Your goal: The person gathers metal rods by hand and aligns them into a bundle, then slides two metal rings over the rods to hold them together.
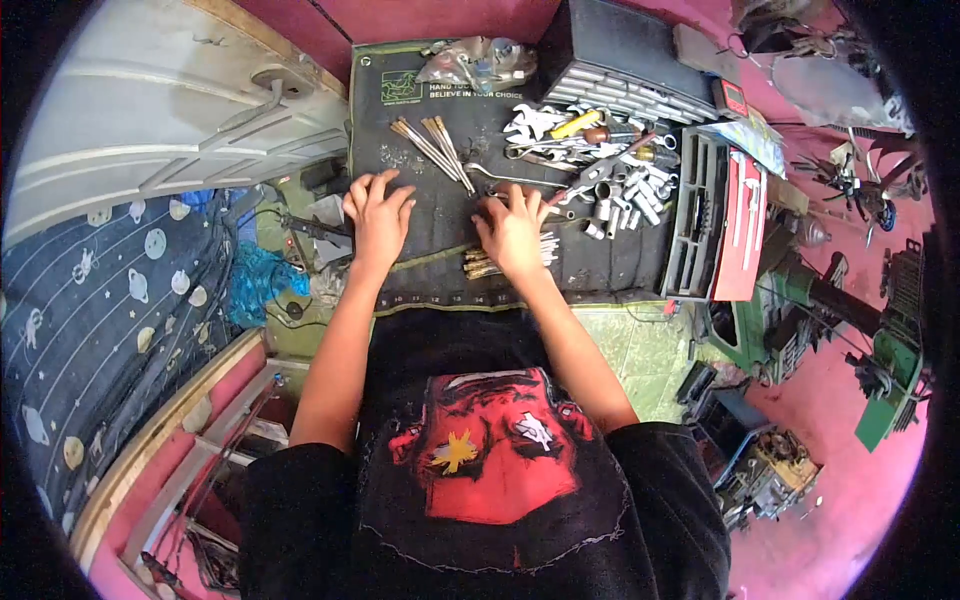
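Note:
My left hand hovers at the left edge of the black tool mat, its fingers spread and nothing in them. Over the middle of the mat is my right hand, fingers bent and apart, with fingertips close to the mat. Beneath its palm lies a bundle of thin metal rods with brownish ends, partly hidden by the hand. Beyond both hands, a second group of thin rods lies fanned out. A long wrench rests just past my right fingertips.
Wrenches and several sockets are piled to the right. Behind them stands a dark drawer cabinet. An open tool case edges the mat's right side. A plastic bag lies at the back, and a white door panel stands at left.

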Demonstrator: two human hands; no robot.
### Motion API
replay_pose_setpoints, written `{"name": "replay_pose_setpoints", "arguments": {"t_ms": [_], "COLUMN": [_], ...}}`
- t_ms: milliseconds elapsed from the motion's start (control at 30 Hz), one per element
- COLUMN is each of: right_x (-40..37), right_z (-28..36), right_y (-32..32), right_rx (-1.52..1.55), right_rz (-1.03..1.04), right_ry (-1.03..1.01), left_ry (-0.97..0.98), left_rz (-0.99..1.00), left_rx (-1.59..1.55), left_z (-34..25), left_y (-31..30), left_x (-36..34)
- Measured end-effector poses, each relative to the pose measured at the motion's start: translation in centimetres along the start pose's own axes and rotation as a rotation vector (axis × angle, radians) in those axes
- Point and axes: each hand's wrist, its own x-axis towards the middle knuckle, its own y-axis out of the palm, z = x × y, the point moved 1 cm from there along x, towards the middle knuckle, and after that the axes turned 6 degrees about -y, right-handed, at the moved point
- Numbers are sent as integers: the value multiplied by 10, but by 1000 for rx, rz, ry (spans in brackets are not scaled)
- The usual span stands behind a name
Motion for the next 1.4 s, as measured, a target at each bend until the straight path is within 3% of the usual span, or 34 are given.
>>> {"name": "replay_pose_setpoints", "arguments": {"t_ms": [567,900,1400], "right_x": [71,77,61], "right_z": [45,44,46], "right_y": [71,81,50], "right_rx": [-164,-348,-192], "right_rz": [-97,-132,-189], "right_ry": [112,85,76], "left_ry": [209,280,211], "left_rz": [-10,1,-77], "left_rx": [13,17,26], "left_z": [67,79,64], "left_y": [22,27,2], "left_x": [116,128,94]}}
